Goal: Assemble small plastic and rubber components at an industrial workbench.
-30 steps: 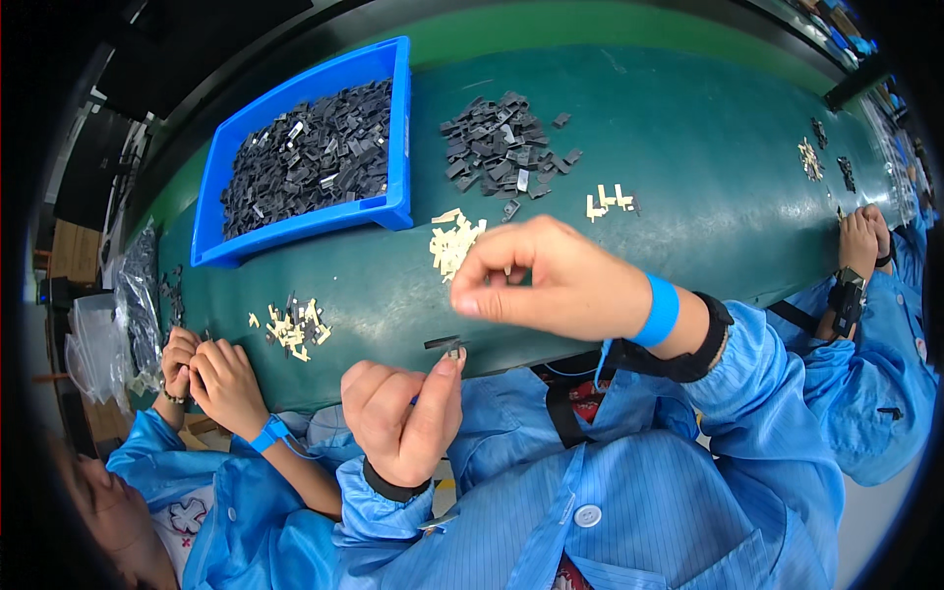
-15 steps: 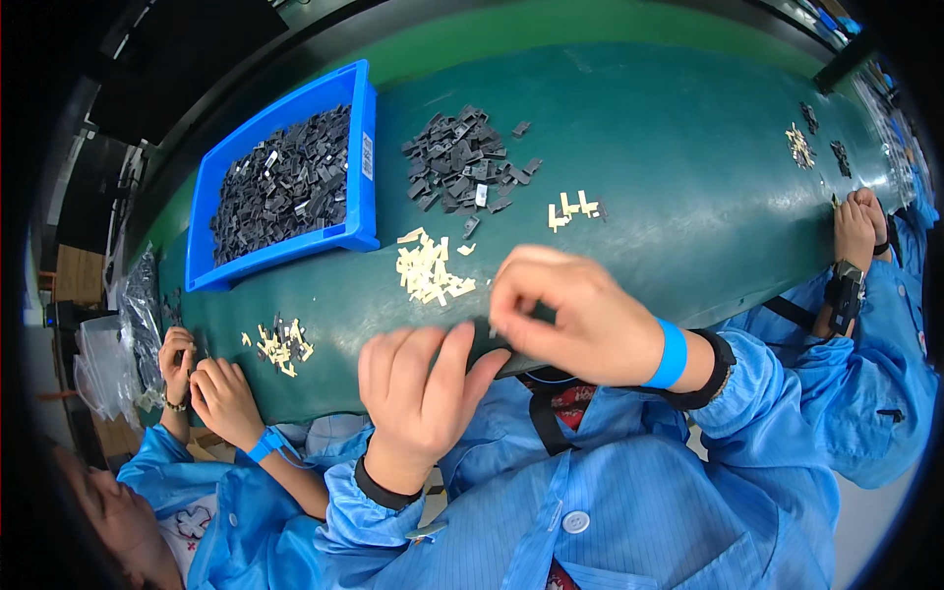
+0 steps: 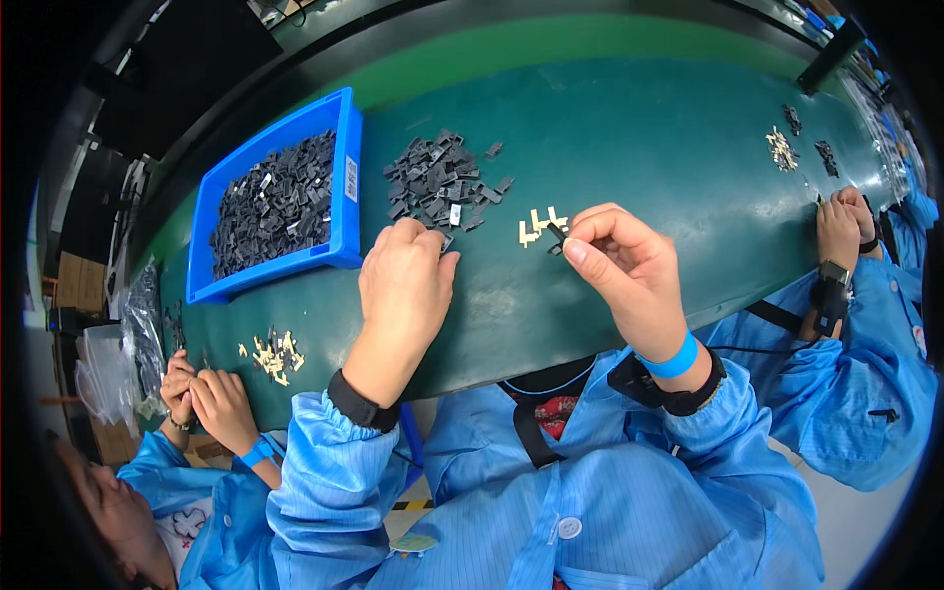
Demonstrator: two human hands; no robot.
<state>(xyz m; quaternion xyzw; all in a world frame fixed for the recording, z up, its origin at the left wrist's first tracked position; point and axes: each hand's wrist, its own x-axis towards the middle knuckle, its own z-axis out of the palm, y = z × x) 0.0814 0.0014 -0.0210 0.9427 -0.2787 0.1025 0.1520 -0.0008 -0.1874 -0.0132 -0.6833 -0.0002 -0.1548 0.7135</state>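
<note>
My right hand (image 3: pixel 631 270) pinches a small black plastic piece (image 3: pixel 558 240) between thumb and forefinger, just above a small group of cream-coloured parts (image 3: pixel 529 235) on the table. Back upward, my left hand (image 3: pixel 405 290) bends down at the near edge of a loose pile of dark grey rectangular pieces (image 3: pixel 433 177). Its fingertips are hidden, so whether they grip anything does not show. One dark piece lies right beside its thumb. The heap of cream parts on this part of the table is covered by that hand.
A blue bin (image 3: pixel 346 211) full of dark pieces stands at the back left. To the left, a co-worker's hands (image 3: pixel 218 398) are near a mixed pile of cream and dark parts (image 3: pixel 272 356). Another person's hands (image 3: pixel 842 228) are at the far right, near small piles. The green table (image 3: pixel 669 128) spans the scene.
My hands, close together before, have moved apart. My left has gone forward over the cream heap to the dark pile; my right has moved to the small cream group, showing the black piece.
</note>
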